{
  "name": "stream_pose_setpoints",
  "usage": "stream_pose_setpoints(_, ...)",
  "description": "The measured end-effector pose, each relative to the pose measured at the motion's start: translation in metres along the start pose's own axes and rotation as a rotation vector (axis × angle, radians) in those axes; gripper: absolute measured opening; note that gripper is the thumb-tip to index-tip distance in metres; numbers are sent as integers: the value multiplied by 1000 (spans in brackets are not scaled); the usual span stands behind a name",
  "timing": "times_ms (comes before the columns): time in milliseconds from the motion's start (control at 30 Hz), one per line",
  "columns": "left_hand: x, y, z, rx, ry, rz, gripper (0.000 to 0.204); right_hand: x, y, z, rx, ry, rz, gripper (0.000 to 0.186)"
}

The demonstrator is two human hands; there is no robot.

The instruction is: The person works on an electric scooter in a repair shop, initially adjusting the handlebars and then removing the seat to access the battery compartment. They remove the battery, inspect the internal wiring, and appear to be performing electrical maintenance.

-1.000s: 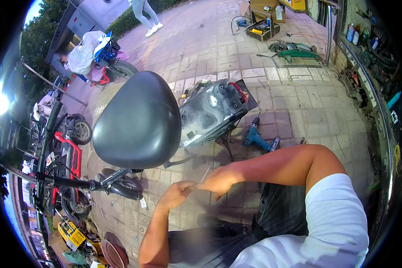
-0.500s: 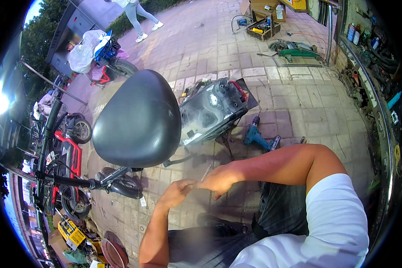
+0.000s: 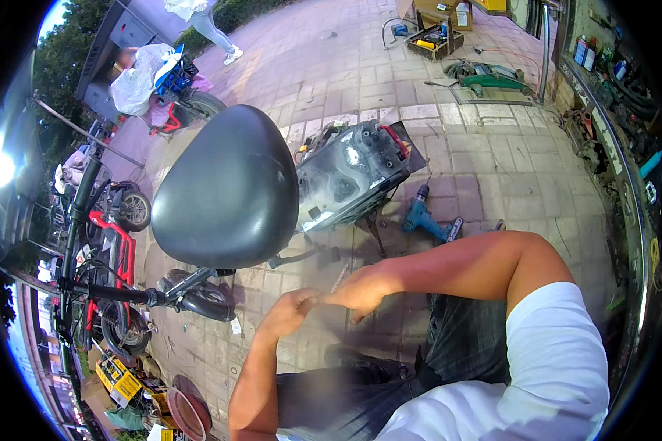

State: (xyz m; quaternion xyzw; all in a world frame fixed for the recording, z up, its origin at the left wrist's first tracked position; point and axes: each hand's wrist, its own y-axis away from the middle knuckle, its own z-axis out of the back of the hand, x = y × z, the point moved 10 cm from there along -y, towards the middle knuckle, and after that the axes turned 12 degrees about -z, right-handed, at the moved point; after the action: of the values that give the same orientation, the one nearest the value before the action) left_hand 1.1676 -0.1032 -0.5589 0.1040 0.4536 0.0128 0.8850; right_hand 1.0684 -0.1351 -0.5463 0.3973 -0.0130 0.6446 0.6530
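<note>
My left hand (image 3: 287, 312) and my right hand (image 3: 359, 292) meet in front of me, low over the paving, fingertips touching. Both are closed. A thin pale rod with a ridged surface (image 3: 340, 278) sticks up from between the fingers of my right hand. Whatever my left fingertips pinch is hidden. Beyond my hands, a dusty black scooter body (image 3: 346, 176) with a red tail light lies on the ground. To its right rests a blue cordless drill (image 3: 425, 218), a thin bit in its chuck.
A large black saddle (image 3: 228, 191) looms at left centre, beside black handlebars (image 3: 103, 294). Red scooters (image 3: 118, 257) stand at far left. Farther off are a green floor jack (image 3: 493, 81) and a toolbox (image 3: 435, 44). A person (image 3: 206, 22) is at the top.
My hands stay together in nearly the same place. The view has shifted slightly. The person at the top has moved left.
</note>
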Motion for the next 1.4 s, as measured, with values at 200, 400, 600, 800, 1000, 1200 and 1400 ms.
stream_pose_setpoints(200, -15, -3, 4, 12, -54, -21, 18, 0, -10, -1, -135, 22, 117, 79)
stream_pose_setpoints(400, -10, 1, 2, 5, -67, -52, 17, 1, -11, -6, -139, 47, 107, 82)
stream_pose_setpoints(600, -6, -1, 3, 16, -92, 2, 14, -1, -8, -3, -136, 38, 90, 90)
stream_pose_setpoints(800, -6, -5, 0, 35, -74, -13, 13, -6, -8, -5, -96, 73, 61, 91)
stream_pose_setpoints(1000, -6, 2, 2, 61, -97, -18, 23, -9, -17, -15, 35, 52, 4, 81)
stream_pose_setpoints(1200, 4, -7, -6, 93, -166, -2, 29, 11, 13, 10, -128, 88, 132, 82)
stream_pose_setpoints(1400, 8, -5, -10, 45, -130, -28, 26, 7, 9, 4, -20, 124, 49, 83)
